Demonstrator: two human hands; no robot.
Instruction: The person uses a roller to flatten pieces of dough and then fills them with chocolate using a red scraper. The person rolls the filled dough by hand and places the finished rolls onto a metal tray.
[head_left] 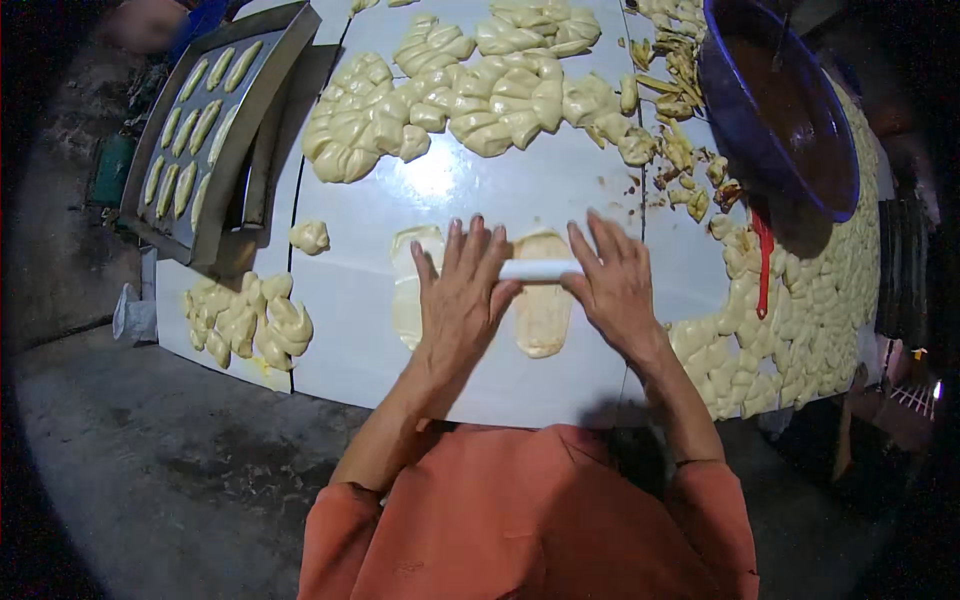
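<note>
A white rolling pin (541,270) lies crosswise on a long, flattened oval of dough (541,325). My left hand (458,280) rests flat over the pin's left end, fingers stretched forward and apart. Over its right end lies my right hand (615,278), also with fingers spread, the thumb along the near side. Both palms hide the ends of the pin. Partly under my left hand, a second flattened dough strip (407,300), pale and glossy, lies on the white table (350,330).
Far left stands a metal tray (215,140) with shaped dough sticks. A small dough lump (310,237) and a dough pile (250,320) lie left. Dough pieces (510,95) cover the far side. At right are a purple basin (780,100), a red-handled utensil (763,260) and many dough pieces (790,330).
</note>
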